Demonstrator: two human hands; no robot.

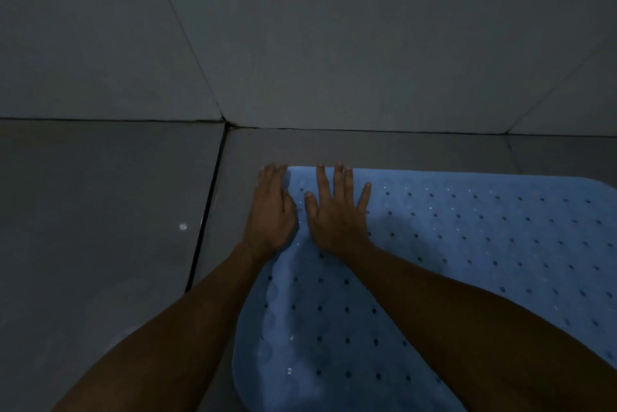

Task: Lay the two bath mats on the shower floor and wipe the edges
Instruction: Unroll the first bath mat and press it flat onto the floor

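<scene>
The mat (467, 244) is pale blue and soft-looking, dotted all over with rows of small round holes, and its corners are rounded. It lies on the floor (100, 211), covering the lower right of the view, with its far edge near the base of the wall (334, 27) and parallel to it. Its left edge is not quite flat: a shallow fold runs along it below the left hand. Only 1 mat is in view.

The left hand (272, 211) rests at the mat's far left corner, fingers straight and close together, lying partly on the mat's edge and partly on the floor. The right hand (337, 211) lies just beside it, palm down on the mat, fingers straight and spread, their tips reaching the far edge.

The floor is dark grey tile with dark grout lines; the wall is lighter grey tile.
</scene>
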